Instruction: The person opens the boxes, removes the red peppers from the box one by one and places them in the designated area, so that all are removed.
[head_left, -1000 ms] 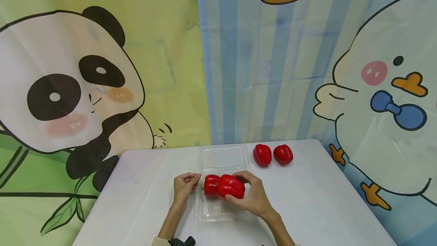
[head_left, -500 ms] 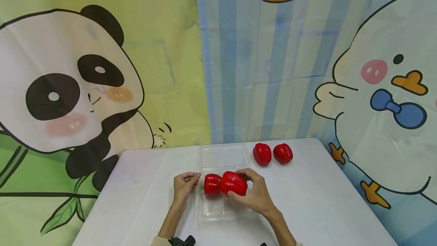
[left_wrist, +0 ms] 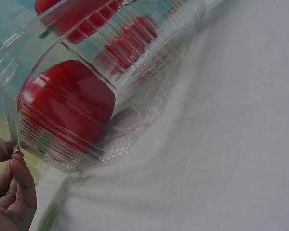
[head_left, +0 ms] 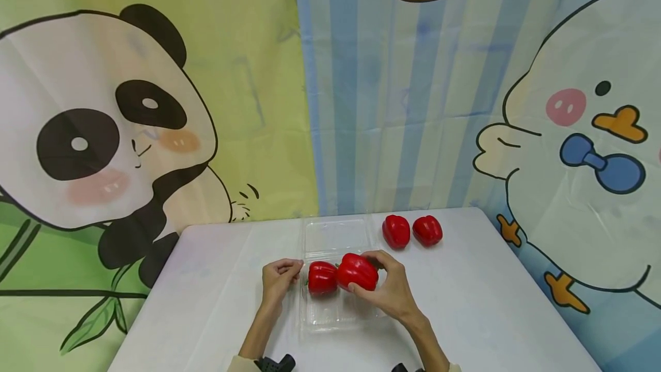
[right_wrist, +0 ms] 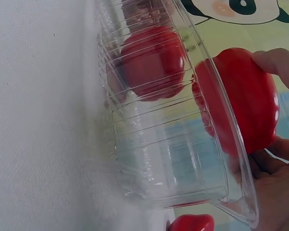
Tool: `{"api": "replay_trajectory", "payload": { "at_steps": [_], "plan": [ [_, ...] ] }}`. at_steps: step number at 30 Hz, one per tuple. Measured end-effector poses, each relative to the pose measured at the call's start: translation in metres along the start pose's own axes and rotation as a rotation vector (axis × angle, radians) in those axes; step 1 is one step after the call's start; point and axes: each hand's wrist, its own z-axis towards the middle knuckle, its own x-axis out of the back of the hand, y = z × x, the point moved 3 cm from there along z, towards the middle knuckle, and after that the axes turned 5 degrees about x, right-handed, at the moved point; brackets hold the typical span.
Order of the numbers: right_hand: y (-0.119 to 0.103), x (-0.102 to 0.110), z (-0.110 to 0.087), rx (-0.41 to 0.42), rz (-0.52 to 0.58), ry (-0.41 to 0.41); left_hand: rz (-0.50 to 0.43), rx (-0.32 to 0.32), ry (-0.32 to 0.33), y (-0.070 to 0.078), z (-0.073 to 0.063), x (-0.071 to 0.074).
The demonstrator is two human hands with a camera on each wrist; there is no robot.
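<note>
A clear plastic clamshell box (head_left: 321, 321) lies on the white table with its lid (head_left: 338, 237) folded back. One red bell pepper (head_left: 322, 278) sits in the box's far left part. My left hand (head_left: 279, 281) pinches the box's left rim between thumb and fingertips, as the left wrist view shows at the rim (left_wrist: 14, 139). Thumb and fingers of my right hand (head_left: 393, 290) grip a second red bell pepper (head_left: 357, 272). In the right wrist view this held pepper (right_wrist: 248, 101) is above the box's rim, to the right of the one inside.
Two more red bell peppers, one nearer (head_left: 396, 232) and one farther right (head_left: 427, 231), lie beyond the box near the table's back edge. Behind the table (head_left: 480, 291) hangs a curtain (head_left: 356, 102) with cartoon animals.
My right hand has moved slightly right and away with its bell pepper, which no longer overlaps as much of the boxed one. My left hand has stayed at the rim.
</note>
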Motion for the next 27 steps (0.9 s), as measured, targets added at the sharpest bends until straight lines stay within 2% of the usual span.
{"api": "replay_trajectory", "payload": {
  "at_steps": [19,27],
  "plan": [
    [0.0037,0.0032,-0.0007,-0.022,-0.016,0.048,0.004,0.014,0.011,-0.0013,0.0011,0.0008],
    [0.0053,0.0074,-0.0001,-0.027,-0.046,0.100,-0.006,0.006,0.007,-0.0010,0.0028,-0.0001]
  ]
}}
